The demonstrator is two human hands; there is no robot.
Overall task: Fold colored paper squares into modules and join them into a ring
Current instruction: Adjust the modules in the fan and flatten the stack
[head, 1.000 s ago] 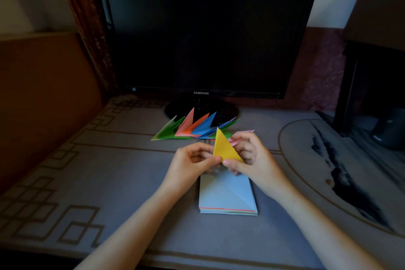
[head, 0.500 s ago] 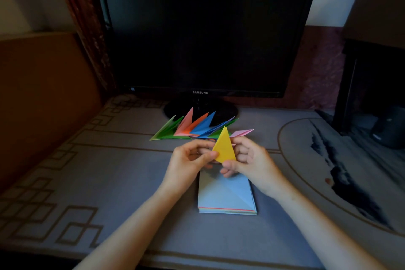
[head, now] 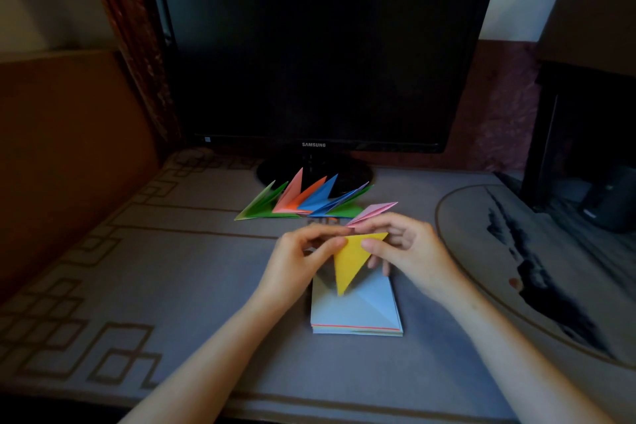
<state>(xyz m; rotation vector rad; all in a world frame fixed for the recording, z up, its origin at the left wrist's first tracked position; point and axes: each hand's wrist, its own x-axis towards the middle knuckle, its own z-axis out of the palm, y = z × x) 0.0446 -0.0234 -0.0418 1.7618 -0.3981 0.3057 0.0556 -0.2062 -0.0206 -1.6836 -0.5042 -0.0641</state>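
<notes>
Two hands pinched a yellow folded triangle (head: pixel 351 262) by its top corners, left hand (head: pixel 296 262) and right hand (head: pixel 409 251), tip pointing down. Just beneath it lay a stack of paper squares (head: pixel 358 315) on the table (head: pixel 172 286). Farther off, a fan of colored modules (head: pixel 303 201) sat before a dark monitor (head: pixel 316 45).

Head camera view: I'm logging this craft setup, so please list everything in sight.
black flat-screen monitor: one, black, at the back of the table
fan of folded paper modules: several, green, salmon, orange and blue, in front of the monitor's base
pink folded paper module: one, pink, right of the fan
stack of square paper sheets: one, light blue on top, under the hands
yellow folded paper triangle: one, yellow, held above the stack
grey patterned table cover: one, grey, beneath everything
left hand: pinches the triangle's left edge
right hand: pinches its right side
</notes>
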